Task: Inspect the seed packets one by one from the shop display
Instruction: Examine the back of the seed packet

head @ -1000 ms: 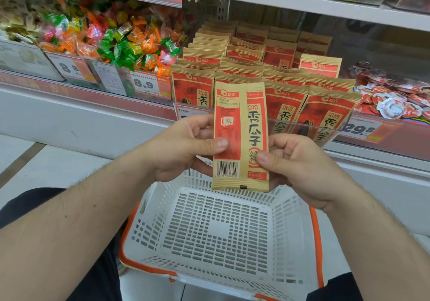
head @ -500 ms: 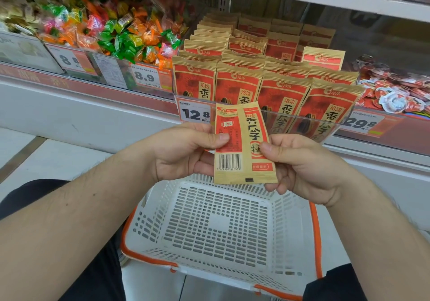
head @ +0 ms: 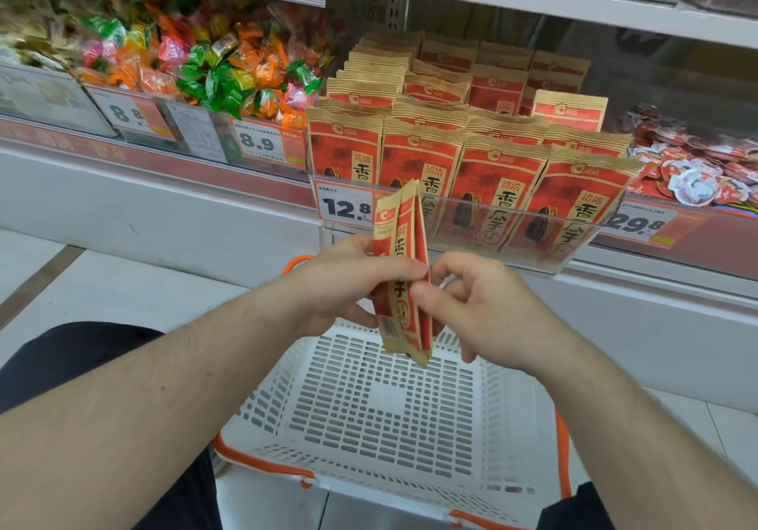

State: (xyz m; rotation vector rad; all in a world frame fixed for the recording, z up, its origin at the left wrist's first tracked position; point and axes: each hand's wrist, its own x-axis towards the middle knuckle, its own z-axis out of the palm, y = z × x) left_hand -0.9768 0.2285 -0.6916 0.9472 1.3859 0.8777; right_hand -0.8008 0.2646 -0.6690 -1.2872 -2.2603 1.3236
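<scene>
Seed packets in red and tan stand in rows in a clear-fronted shelf bin, and one seed packet is held in front of it, above a white slotted basket with orange trim. Far left on the shelf lies a heap of bright wrapped candies behind price tags reading 8.8 and 8.9. Next comes the 12.8 tag on the bin's front, just left of the held packet's top. The left hand grips the packet from its left side, thumb laid across the printed face and fingers curled behind. The packet stands upright and turned nearly edge-on, so only a narrow strip of its print shows. The right hand pinches its right edge, thumb in front, other fingers bent behind. Further right sits the displayed packets, then a 29.8 tag below a pile of small red and white sealed cups
</scene>
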